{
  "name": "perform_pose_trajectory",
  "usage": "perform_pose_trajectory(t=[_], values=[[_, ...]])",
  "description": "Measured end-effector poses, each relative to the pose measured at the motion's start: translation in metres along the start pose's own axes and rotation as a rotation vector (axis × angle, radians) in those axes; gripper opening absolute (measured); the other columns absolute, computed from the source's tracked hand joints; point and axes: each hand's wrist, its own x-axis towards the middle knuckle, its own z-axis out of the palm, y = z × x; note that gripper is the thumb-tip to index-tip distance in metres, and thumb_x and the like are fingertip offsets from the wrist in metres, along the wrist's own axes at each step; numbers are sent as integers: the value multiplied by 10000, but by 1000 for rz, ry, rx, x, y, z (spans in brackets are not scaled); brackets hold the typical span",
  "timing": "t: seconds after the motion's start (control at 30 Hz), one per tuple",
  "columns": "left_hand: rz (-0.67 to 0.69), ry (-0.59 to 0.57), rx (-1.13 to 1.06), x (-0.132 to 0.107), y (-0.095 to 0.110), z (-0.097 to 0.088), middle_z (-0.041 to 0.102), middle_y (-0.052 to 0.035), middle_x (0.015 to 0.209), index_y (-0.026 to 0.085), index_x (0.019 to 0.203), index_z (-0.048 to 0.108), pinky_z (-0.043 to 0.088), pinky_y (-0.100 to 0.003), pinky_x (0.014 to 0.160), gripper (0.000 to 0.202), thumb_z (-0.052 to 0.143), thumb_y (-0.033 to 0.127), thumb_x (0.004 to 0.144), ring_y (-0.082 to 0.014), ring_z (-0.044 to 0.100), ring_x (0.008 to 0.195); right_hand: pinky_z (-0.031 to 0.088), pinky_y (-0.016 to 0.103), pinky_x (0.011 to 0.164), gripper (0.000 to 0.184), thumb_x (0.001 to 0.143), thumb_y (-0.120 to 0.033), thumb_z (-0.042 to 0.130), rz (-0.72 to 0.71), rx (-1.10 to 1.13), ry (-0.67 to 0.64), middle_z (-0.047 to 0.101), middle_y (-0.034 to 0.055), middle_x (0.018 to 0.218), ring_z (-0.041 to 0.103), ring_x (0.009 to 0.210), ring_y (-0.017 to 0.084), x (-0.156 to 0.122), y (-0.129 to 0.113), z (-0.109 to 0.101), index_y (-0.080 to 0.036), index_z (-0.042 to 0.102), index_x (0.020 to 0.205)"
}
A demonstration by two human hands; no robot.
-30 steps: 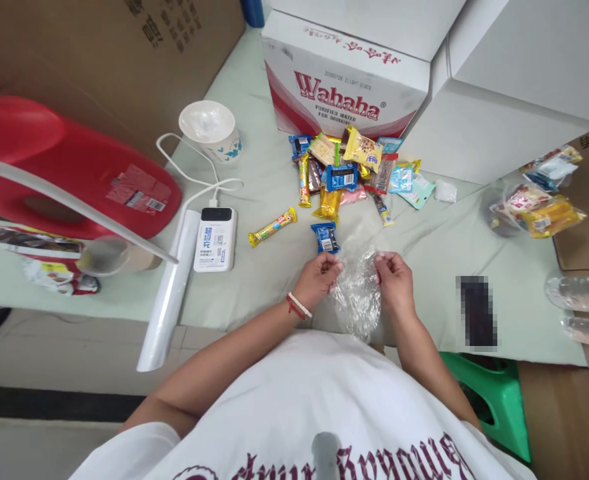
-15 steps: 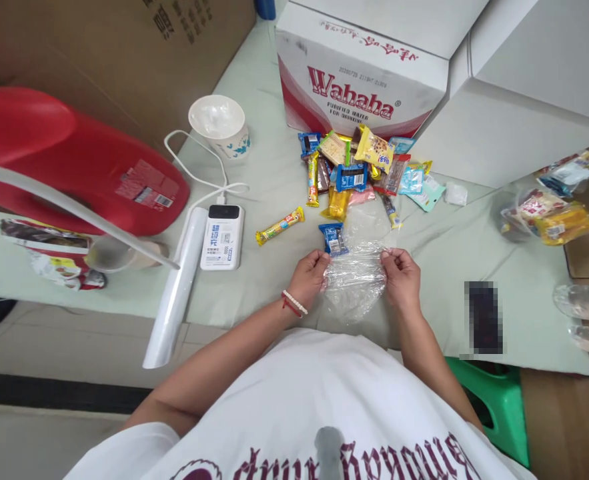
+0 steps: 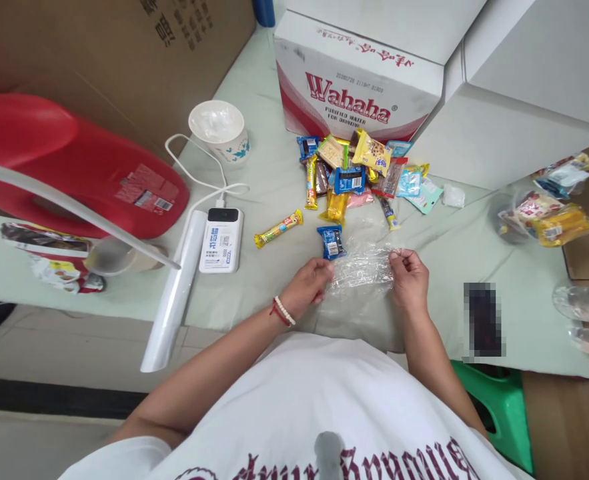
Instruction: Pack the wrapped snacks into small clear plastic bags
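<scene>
A thin, crinkled clear plastic bag (image 3: 361, 270) is stretched between my two hands, close to the table's front edge. My left hand (image 3: 311, 283) pinches its left side, thumb against fingers. On the opposite side, my right hand (image 3: 410, 277) grips the plastic the same way. Just beyond my left fingertips lies a small blue snack packet (image 3: 331, 241). Behind the bag sits a heap of wrapped snacks (image 3: 349, 179) in yellow, blue, red and green. One yellow stick-shaped snack (image 3: 278, 229) lies apart to the left.
A Wahaha water carton (image 3: 354, 93) stands behind the heap. To the left are a white power bank (image 3: 221, 240) with its cable, a paper cup (image 3: 220, 133), a lamp (image 3: 171, 307) and a red jug (image 3: 74, 160). A blurred dark object (image 3: 483, 321) and a snack-filled container (image 3: 519, 213) lie right.
My hands have moved slightly apart, the left one outward to the left and the right one to the right. The plastic between them is pulled wider. The snacks lie as before.
</scene>
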Motion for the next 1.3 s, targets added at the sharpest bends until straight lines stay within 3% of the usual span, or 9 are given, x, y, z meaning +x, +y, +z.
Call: perform_pose_trajectory(t=[0.1, 0.17, 0.33, 0.5, 0.57, 0.7, 0.83, 0.97, 1.3], values=[[-29, -86, 153, -7, 0, -6, 627, 41, 617, 168, 861, 651, 271, -203, 419, 465, 862, 528, 655, -48, 378, 424, 349, 240, 558, 395, 774, -545, 765, 26, -4, -28, 545, -37, 712, 431, 609, 113, -2, -2, -1, -203, 645, 933], [-15, -59, 211, -10, -1, -11, 610, 41, 575, 167, 785, 652, 287, -210, 442, 403, 829, 514, 679, -62, 389, 438, 329, 238, 514, 406, 767, -555, 763, 78, 6, -80, 571, -35, 727, 414, 567, 104, -5, -4, 0, -209, 646, 947], [25, -57, 453, -23, -3, -19, 668, -2, 664, 179, 917, 679, 385, -254, 536, 315, 717, 464, 788, -130, 499, 524, 298, 237, 434, 440, 785, -616, 730, 179, 51, -120, 583, -27, 713, 426, 532, 110, -2, -6, -1, -212, 658, 943], [396, 330, 774, -40, 16, -20, 677, -86, 1115, 197, 1151, 663, 489, -328, 743, 410, 730, 294, 759, -154, 556, 693, 301, 240, 432, 393, 736, -501, 796, 153, 8, -128, 514, -57, 632, 409, 514, 110, 4, -6, -1, -208, 693, 976], [476, 323, 727, -40, 28, -15, 666, -70, 1077, 206, 1056, 688, 484, -318, 743, 266, 688, 289, 803, -148, 537, 695, 333, 252, 455, 398, 775, -482, 766, 85, -29, -139, 525, -56, 641, 412, 512, 113, 1, -8, 0, -212, 711, 1062], [369, 13, 397, -12, 42, 12, 634, -10, 769, 191, 835, 674, 453, -261, 682, 162, 686, 352, 843, -149, 562, 714, 425, 283, 560, 427, 865, -441, 691, -73, -186, -109, 635, -9, 775, 467, 569, 128, -13, -13, 0, -219, 722, 1228], [328, 9, 233, 29, 41, 51, 615, 12, 721, 171, 785, 645, 438, -246, 678, 248, 764, 387, 806, -118, 529, 683, 510, 331, 745, 381, 947, -390, 618, -294, -402, -94, 692, 42, 942, 577, 717, 168, -30, -22, -4, -249, 727, 1283], [305, 31, 114, 47, 38, 76, 573, 31, 663, 173, 771, 624, 404, -228, 594, 318, 749, 459, 831, -98, 484, 610, 525, 350, 802, 363, 1008, -357, 531, -432, -552, -112, 676, 56, 926, 626, 796, 206, -44, -33, -8, -287, 719, 1311], [264, -47, -25, 35, 34, 61, 617, 24, 681, 166, 819, 633, 317, -207, 485, 290, 764, 423, 794, -56, 417, 511, 517, 342, 733, 294, 997, -432, 600, -419, -430, -229, 672, 79, 1053, 615, 788, 189, -44, -42, -17, -260, 754, 1179]])
